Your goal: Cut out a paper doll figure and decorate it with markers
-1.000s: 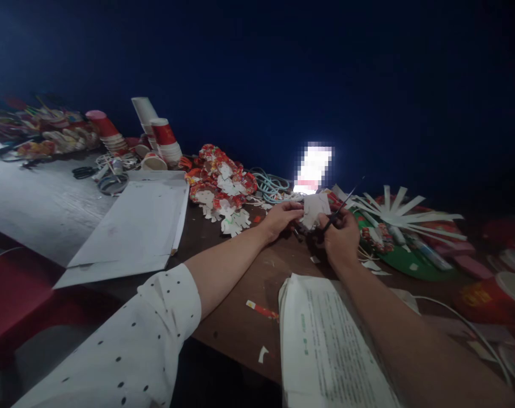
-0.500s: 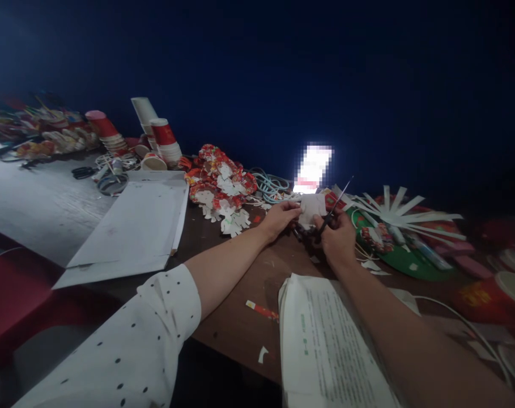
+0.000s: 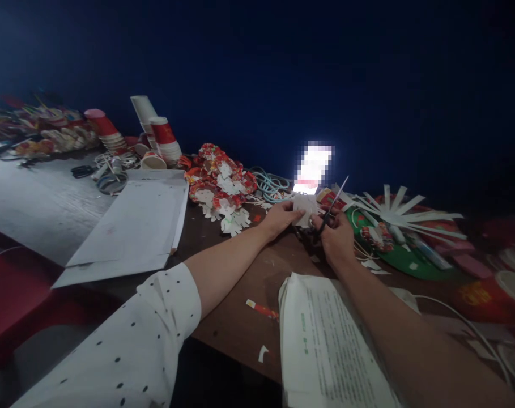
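Here, left hand [image 3: 280, 220] and right hand [image 3: 339, 238] reach forward, flanking paper [image 3: 307, 207].

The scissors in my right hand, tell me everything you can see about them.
The scissors have a slim, pale blade section that looks like metal, and a dark handle part mostly hidden by the right hand, whose fingers hold it. They tilt, the tip pointing up and to the right in the picture, above the tabletop. The blades show as one thin bar, so I can't tell whether they're open. The white paper is just left; contact with it is unclear.
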The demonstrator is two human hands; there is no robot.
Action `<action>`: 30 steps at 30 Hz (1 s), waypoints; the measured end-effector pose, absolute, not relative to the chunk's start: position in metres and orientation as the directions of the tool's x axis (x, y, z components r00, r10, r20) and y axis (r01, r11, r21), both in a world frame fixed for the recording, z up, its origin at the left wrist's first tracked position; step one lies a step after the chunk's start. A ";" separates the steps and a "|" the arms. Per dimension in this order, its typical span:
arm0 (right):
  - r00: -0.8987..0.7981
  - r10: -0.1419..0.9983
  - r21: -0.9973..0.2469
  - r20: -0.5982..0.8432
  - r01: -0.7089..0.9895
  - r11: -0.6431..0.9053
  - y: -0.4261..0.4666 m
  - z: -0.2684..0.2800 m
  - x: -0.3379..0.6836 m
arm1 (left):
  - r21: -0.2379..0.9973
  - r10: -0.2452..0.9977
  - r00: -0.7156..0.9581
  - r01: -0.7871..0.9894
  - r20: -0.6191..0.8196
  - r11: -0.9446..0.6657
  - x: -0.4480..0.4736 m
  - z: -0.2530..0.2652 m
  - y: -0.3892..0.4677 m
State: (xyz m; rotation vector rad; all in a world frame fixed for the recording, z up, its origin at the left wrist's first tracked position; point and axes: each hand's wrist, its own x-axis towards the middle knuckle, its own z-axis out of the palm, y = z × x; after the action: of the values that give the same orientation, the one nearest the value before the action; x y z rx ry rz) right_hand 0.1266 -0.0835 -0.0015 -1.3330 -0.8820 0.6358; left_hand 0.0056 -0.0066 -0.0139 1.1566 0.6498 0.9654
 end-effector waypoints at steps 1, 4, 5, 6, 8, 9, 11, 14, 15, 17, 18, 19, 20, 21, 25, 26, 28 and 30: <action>0.552 0.812 -0.982 0.189 0.100 0.161 -0.083 -0.002 0.128 | 0.952 0.887 0.460 -0.289 0.045 0.101 0.006 -0.014 -0.006; 0.571 0.792 -0.977 0.214 0.130 0.170 -0.083 -0.002 0.130 | 0.948 0.886 0.461 -0.300 0.042 0.111 0.007 -0.014 -0.007; 0.572 0.791 -0.976 0.217 0.132 0.172 -0.083 -0.002 0.131 | 0.948 0.886 0.462 -0.297 0.040 0.112 0.007 -0.014 -0.007; 0.571 0.791 -0.976 0.220 0.132 0.175 -0.083 -0.002 0.131 | 0.952 0.884 0.465 -0.287 0.037 0.111 0.007 -0.013 -0.007; 0.567 0.793 -0.975 0.222 0.129 0.181 -0.083 -0.001 0.131 | 0.963 0.882 0.470 -0.251 0.036 0.095 0.006 -0.013 -0.007; 0.566 0.793 -0.975 0.224 0.131 0.181 -0.083 -0.001 0.130 | 0.970 0.881 0.471 -0.230 0.040 0.079 0.006 -0.013 -0.007; 0.563 0.795 -0.974 0.226 0.141 0.177 -0.084 0.000 0.129 | 0.980 0.879 0.474 -0.195 0.055 0.044 0.005 -0.013 -0.008; 0.540 0.814 -0.977 0.212 0.137 0.163 -0.085 0.001 0.128 | 0.985 0.883 0.466 -0.168 0.058 0.024 0.005 -0.014 -0.008; 0.531 0.822 -0.978 0.205 0.134 0.157 -0.085 0.000 0.128 | 0.985 0.890 0.453 -0.170 0.048 0.033 0.005 -0.014 -0.008; 0.496 0.850 -0.983 0.176 0.131 0.127 -0.085 -0.001 0.128 | 0.975 0.913 0.407 -0.211 0.024 0.068 0.006 -0.014 -0.007; 0.470 0.869 -0.986 0.156 0.131 0.106 -0.085 -0.001 0.128 | 0.963 0.926 0.377 -0.254 0.012 0.090 0.006 -0.014 -0.006; 0.435 0.891 -0.988 0.132 0.135 0.080 -0.086 -0.001 0.128 | 0.946 0.938 0.348 -0.306 0.002 0.111 0.007 -0.014 -0.005; 0.395 0.913 -0.989 0.105 0.141 0.053 -0.086 -0.001 0.128 | 0.924 0.947 0.320 -0.361 -0.005 0.127 0.007 -0.014 -0.004; 0.355 0.932 -0.988 0.078 0.151 0.026 -0.087 0.001 0.128 | 0.900 0.956 0.293 -0.414 -0.008 0.135 0.008 -0.014 -0.002; 0.235 0.972 -0.972 -0.003 0.228 -0.058 -0.094 0.011 0.125 | 0.819 0.976 0.219 -0.561 0.007 0.120 0.008 -0.011 0.000; 0.213 0.977 -0.965 -0.018 0.251 -0.073 -0.096 0.014 0.124 | 0.805 0.977 0.213 -0.580 0.008 0.120 0.007 -0.010 -0.001; 0.179 0.983 -0.952 -0.043 0.291 -0.095 -0.097 0.018 0.124 | 0.790 0.978 0.209 -0.600 0.001 0.128 0.007 -0.006 -0.002; 0.155 0.986 -0.943 -0.063 0.314 -0.110 -0.097 0.019 0.125 | 0.789 0.978 0.206 -0.598 -0.019 0.141 0.006 -0.004 -0.003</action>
State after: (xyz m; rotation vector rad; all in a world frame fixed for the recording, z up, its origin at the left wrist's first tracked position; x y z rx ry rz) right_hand 0.1247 -0.0972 0.0187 -1.5779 -1.2892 0.9916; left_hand 0.0063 -0.0035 -0.0036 0.7482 0.6314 1.2539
